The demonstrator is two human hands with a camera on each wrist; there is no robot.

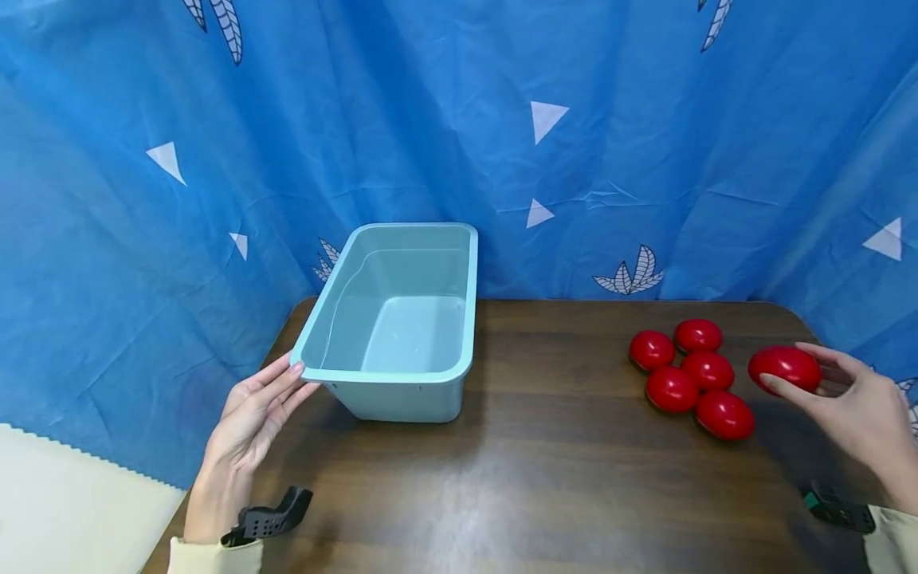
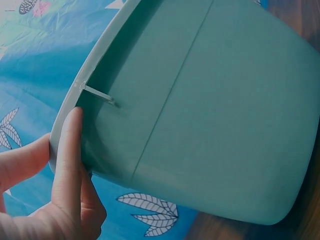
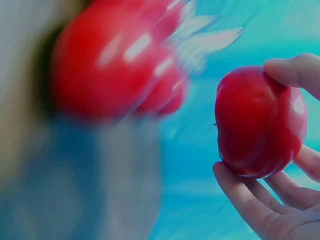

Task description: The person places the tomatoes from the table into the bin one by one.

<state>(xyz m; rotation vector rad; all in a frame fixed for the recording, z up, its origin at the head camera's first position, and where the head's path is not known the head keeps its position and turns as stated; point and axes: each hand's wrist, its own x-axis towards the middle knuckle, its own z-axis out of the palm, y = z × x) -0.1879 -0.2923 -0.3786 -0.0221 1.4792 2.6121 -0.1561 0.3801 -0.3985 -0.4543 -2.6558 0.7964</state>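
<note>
Head view looks forward-down; close wrist views share its tub (image 1: 394, 401) (left) and red fruits (image 1: 708, 371) (right).

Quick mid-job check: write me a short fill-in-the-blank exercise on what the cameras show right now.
1. In the head view, the bin, pinched by the left grip, is to the ____ of the tomato pile.
2. The right grip holds a tomato whose colour is ____.
3. The pile on the table has ____ tomatoes.
4. The cloth behind the table is mostly ____.

Missing words: left; red; five; blue.
</note>
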